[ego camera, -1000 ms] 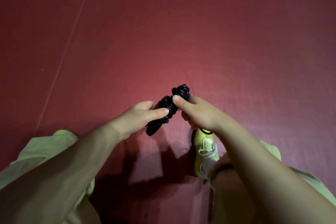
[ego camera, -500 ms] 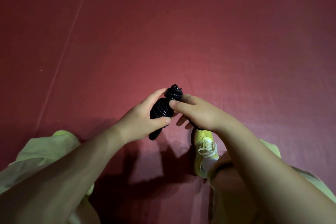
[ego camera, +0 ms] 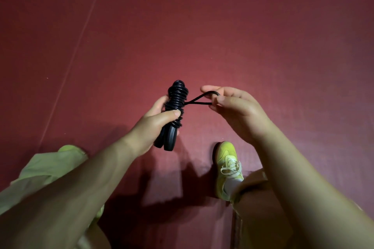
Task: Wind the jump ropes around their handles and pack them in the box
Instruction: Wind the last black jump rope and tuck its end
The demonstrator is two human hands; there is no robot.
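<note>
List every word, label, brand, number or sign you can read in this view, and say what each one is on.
None: no readable text shows anywhere in this view.
Jump rope, held by the left hand with its loose loop pinched by the right hand: plain black, no marking visible on cord or handles.
Yellow shoe: no logo or lettering visible.
Red floor: bare, only a faint pale line.

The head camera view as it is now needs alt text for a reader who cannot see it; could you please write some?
A person's left hand grips a black jump rope wound round its two handles, while the right hand pinches a short loop of rope pulled out sideways. Below are a dark red floor and a yellow-green shoe.
</note>
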